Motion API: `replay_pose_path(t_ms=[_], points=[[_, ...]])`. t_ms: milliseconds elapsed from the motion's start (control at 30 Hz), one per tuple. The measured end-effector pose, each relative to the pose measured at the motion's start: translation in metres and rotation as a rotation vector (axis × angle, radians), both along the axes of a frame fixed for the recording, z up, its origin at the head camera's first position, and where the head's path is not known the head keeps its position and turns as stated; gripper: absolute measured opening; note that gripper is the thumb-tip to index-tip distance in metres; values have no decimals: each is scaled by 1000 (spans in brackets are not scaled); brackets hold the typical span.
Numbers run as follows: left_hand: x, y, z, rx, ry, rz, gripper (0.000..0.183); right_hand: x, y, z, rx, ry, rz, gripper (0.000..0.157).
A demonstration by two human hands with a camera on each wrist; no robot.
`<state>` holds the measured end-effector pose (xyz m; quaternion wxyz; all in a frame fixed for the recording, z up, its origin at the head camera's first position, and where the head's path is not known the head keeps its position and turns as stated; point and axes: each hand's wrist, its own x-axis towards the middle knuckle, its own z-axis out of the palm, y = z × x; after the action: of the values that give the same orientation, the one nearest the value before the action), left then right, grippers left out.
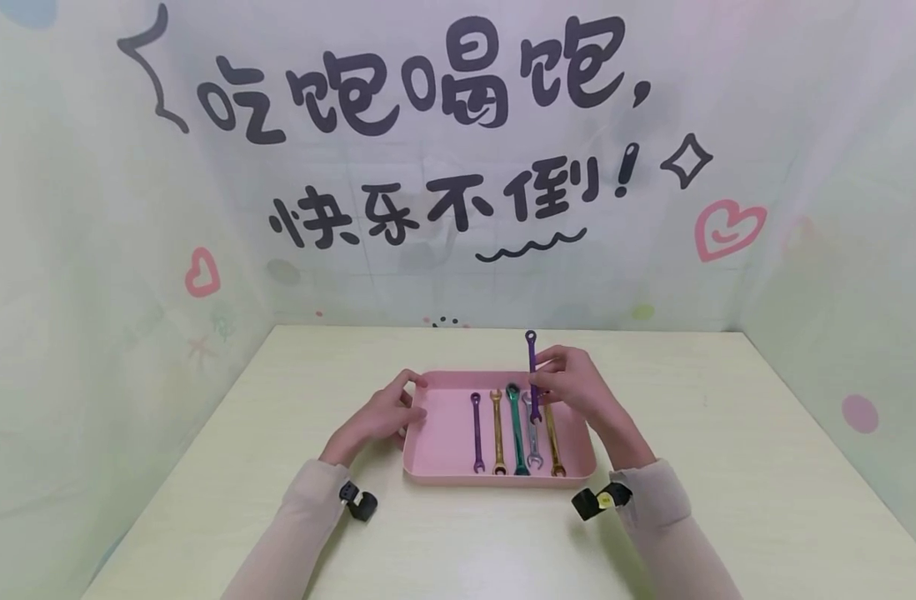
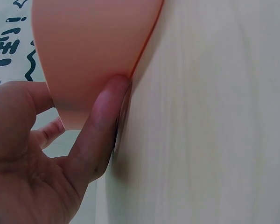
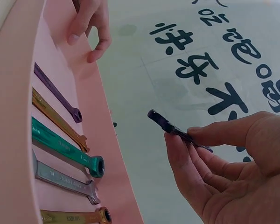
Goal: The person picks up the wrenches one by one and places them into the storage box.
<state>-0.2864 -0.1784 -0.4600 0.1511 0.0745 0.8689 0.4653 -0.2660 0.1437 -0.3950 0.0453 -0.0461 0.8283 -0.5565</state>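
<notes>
My right hand [image 1: 573, 383] pinches a dark purple combination wrench [image 1: 532, 354] between thumb and fingers. It is held upright above the right half of the pink tray [image 1: 442, 481]. At the tray's left wall, my left hand [image 1: 382, 412] grips the side, its thumb [image 2: 105, 116] on the outside. Side by side in the tray lie another purple wrench [image 1: 478, 433], a gold wrench [image 1: 498, 433], a green wrench [image 1: 516, 429], a silver wrench [image 3: 65, 179] and a second gold wrench [image 3: 77, 217]. In the head view the held wrench partly covers the silver one.
The tray stands on a pale wooden table [image 1: 728, 467]. Behind and beside it hangs a white printed cloth [image 1: 397, 283] with dark lettering and pink hearts. Each wrist wears a black camera mount, the left mount [image 1: 362, 502] and the right mount [image 1: 588, 502].
</notes>
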Motion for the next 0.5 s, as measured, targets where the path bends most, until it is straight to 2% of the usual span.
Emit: replay_pose_path(t_ms=[367, 500], points=[[0, -1, 0, -10, 7, -2, 48, 3, -26, -9, -18, -34, 13, 36], [-1, 0, -1, -7, 7, -2, 47, 7, -36, -12, 11, -47, -18, 38]])
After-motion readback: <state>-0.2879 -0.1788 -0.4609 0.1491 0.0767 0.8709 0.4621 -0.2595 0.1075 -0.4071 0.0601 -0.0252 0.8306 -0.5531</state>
